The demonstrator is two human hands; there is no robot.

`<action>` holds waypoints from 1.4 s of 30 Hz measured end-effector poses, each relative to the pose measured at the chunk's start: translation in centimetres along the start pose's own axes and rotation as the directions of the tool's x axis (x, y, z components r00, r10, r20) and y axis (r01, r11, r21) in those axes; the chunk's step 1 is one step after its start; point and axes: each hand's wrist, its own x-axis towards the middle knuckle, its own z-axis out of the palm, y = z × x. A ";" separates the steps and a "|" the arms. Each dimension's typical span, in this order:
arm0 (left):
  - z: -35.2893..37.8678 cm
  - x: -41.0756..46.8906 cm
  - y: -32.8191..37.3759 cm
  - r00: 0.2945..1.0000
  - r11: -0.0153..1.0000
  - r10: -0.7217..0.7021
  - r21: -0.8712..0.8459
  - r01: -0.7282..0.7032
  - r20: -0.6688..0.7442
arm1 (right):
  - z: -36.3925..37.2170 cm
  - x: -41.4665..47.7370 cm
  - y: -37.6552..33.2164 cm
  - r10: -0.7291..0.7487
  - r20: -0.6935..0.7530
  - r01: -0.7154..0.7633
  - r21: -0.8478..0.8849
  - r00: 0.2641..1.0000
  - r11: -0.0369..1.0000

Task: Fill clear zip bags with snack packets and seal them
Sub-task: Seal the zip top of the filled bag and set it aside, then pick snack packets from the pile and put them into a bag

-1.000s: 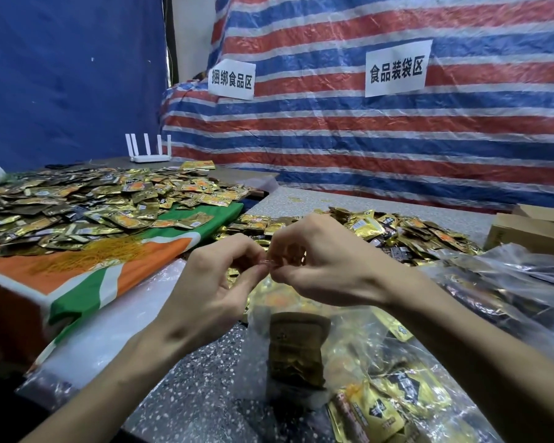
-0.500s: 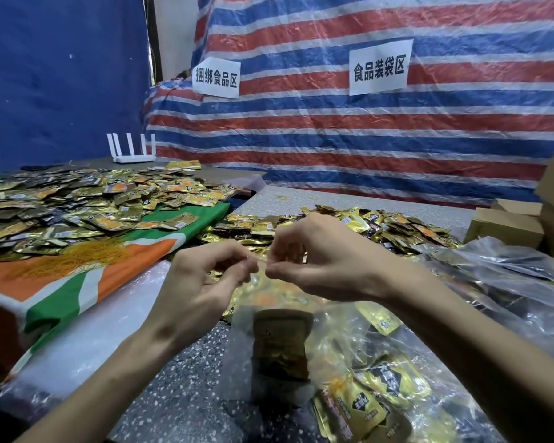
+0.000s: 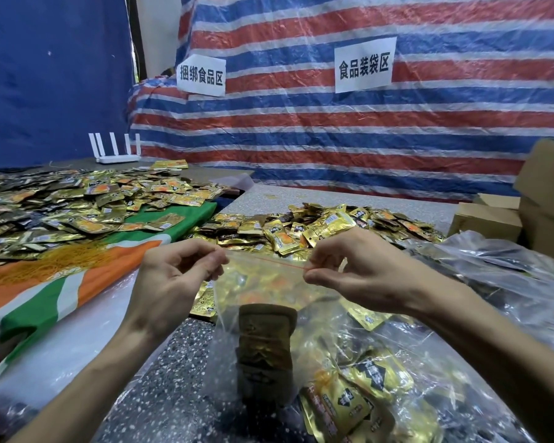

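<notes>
Red-white-blue striped tarp (image 3: 365, 148) fills the wall beyond both hands; plain blue tarp (image 3: 52, 75) far left of the left hand. Speckled grey table (image 3: 179, 362) under and below the hands. Orange-green-white cloth (image 3: 45, 302) lies left of the left hand, and a wide spread of gold snack packets (image 3: 61, 206) covers its far part. Second heap of gold packets (image 3: 317, 225) sits just beyond the hands. Crumpled clear plastic (image 3: 493, 270) piles up right of the right hand, with cardboard boxes (image 3: 544, 193) further right and behind. Already filled bags (image 3: 365, 394) of gold packets lie below the right forearm.

Clear zip bag (image 3: 263, 282) hangs between the two hands, upright, bottom near the table, gold packets inside plus a brownish stack (image 3: 264, 343) low in the middle. Left hand (image 3: 170, 279) pinches the bag's top left corner, thumb and forefinger together, other fingers curled. Right hand (image 3: 365, 266) pinches the top right end the same way. Red zip strip (image 3: 269, 260) runs taut between the two pinches; cannot tell if it is pressed closed along its length.

Loose yellow rubber bands (image 3: 61, 260) lie on the orange part of the cloth, left of the left hand. Two white paper signs (image 3: 201, 75) (image 3: 364, 65) are stuck on the striped tarp, well above the hands. White router (image 3: 115, 151) with antennas stands far back left.
</notes>
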 end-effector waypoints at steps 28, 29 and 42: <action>4.7 3.8 0.3 0.993 0.993 -0.117 0.025 0.116 0.030 | -0.9 -7.2 3.6 0.134 0.076 -0.128 -0.082 0.988 0.988; 5.2 4.6 0.5 0.991 0.993 -0.122 0.017 0.121 0.048 | -1.0 -7.4 4.0 0.141 0.074 -0.136 -0.076 0.987 0.988; 22.3 16.3 5.7 0.984 0.996 0.086 0.024 -0.091 0.155 | -2.2 -8.1 6.4 0.176 -0.040 -0.177 -0.014 0.984 0.984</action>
